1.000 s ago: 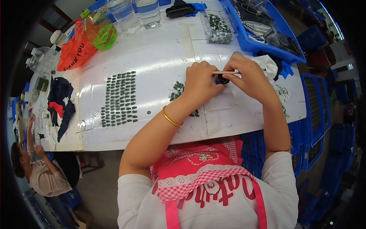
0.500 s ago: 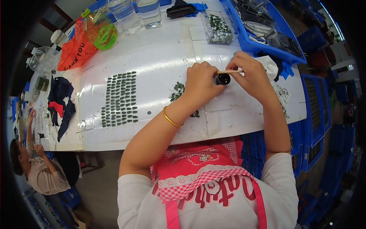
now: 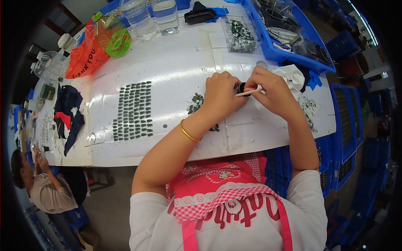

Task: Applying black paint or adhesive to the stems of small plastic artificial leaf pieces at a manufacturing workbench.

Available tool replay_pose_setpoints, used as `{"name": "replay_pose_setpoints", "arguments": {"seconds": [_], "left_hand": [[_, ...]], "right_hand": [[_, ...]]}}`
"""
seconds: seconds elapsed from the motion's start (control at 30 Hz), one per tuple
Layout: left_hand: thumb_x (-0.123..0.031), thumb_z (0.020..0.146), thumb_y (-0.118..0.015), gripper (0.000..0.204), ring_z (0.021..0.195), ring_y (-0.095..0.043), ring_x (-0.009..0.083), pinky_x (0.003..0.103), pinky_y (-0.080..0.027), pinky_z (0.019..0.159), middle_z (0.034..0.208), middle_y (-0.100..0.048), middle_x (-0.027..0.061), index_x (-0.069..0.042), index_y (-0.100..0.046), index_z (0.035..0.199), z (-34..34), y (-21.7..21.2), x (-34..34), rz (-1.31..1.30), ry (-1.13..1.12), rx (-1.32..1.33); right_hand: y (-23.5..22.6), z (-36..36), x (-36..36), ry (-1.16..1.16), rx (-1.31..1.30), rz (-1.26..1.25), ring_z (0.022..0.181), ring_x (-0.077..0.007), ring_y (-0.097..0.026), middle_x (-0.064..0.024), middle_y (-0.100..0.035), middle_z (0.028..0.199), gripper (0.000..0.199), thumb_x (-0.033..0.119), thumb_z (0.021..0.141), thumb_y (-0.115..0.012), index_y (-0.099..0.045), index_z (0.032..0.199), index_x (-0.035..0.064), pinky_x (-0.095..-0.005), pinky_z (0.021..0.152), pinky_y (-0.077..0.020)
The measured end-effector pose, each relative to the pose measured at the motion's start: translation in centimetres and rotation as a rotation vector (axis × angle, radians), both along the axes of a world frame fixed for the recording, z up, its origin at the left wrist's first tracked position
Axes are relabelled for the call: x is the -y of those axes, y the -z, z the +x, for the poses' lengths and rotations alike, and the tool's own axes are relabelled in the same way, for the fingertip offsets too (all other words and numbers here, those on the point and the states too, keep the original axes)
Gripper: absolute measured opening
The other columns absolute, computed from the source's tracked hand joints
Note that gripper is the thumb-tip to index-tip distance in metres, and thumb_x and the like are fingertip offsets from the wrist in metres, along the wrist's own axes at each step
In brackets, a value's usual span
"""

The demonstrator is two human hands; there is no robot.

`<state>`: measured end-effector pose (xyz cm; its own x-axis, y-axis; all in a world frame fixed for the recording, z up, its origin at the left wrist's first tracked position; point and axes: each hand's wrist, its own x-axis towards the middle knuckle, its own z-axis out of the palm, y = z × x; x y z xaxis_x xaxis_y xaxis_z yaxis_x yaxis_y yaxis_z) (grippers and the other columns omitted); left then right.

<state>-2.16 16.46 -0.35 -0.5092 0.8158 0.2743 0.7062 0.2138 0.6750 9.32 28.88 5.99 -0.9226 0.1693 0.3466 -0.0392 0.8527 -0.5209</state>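
hardly anything has shifted since the earlier frames: both hands stay together at the table's far edge, the small black part turned slightly. head view: left hand (image 3: pixel 222 94) pinches the small black round part (image 3: pixel 242 88), lying at 12 o'clock from the person's chest; right hand (image 3: pixel 272 92) grips a thin wooden stick (image 3: pixel 248 93), its tip at the part. rows of dark green pieces (image 3: pixel 133 111) lie at 9 o'clock on the white table (image 3: pixel 167 71). a steady pinch and light stick pressure would suit.
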Motion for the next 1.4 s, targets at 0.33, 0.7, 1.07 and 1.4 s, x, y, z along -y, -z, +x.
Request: {"name": "replay_pose_setpoints", "arguments": {"seconds": [0.33, 0.7, 1.07, 1.4], "left_hand": [[-0.021, 0.061, -0.081, 0.022, 0.073, -0.052, 0.0242, 0.033, -0.043, 0.072, 0.077, -0.06, 0.0076, -0.008, -0.07, 0.075, 0.1, 0.2, 0.0, 0.051, -0.027, -0.083], [-0.022, 0.062, -0.08, 0.022, 0.072, -0.053, 0.0243, 0.034, -0.044, 0.071, 0.076, -0.061, 0.0081, -0.007, -0.069, 0.074, 0.0, 0.2, 0.0, 0.065, -0.025, -0.08], [-0.025, 0.066, -0.076, 0.021, 0.08, -0.051, 0.026, 0.036, -0.04, 0.077, 0.081, -0.06, 0.009, -0.008, -0.071, 0.078, -0.1, 0.2, 0.1, 0.018, 0.016, -0.017], [-0.021, 0.062, -0.078, 0.021, 0.074, -0.053, 0.0245, 0.034, -0.044, 0.071, 0.077, -0.061, 0.0088, -0.006, -0.07, 0.075, 0.0, 0.1, 0.2, 0.062, -0.005, -0.071]], "right_hand": [[0.2, -0.2, 0.0, -0.002, 0.035, 0.012, 0.066, -0.0158, -0.048, -0.0025, -0.053, 0.078, 0.009, -0.003, 0.076, -0.066, -0.061, 0.079, 0.0044, -0.0257, 0.059, -0.0382], [0.5, 0.2, -0.5, -0.006, 0.046, 0.003, 0.065, -0.0152, -0.046, -0.002, -0.053, 0.077, 0.009, -0.002, 0.076, -0.067, -0.061, 0.079, 0.0045, -0.0257, 0.058, -0.0373], [0.8, 0.6, -1.0, 0.013, 0.024, 0.01, 0.061, -0.0128, -0.044, -0.0013, -0.053, 0.075, 0.008, -0.001, 0.077, -0.068, -0.063, 0.078, 0.0044, -0.0243, 0.054, -0.0342], [0.3, 0.8, -0.7, -0.021, 0.078, -0.005, 0.061, -0.0141, -0.045, -0.001, -0.053, 0.076, 0.007, 0.0, 0.076, -0.067, -0.061, 0.078, 0.0049, -0.0258, 0.055, -0.0365]]}}
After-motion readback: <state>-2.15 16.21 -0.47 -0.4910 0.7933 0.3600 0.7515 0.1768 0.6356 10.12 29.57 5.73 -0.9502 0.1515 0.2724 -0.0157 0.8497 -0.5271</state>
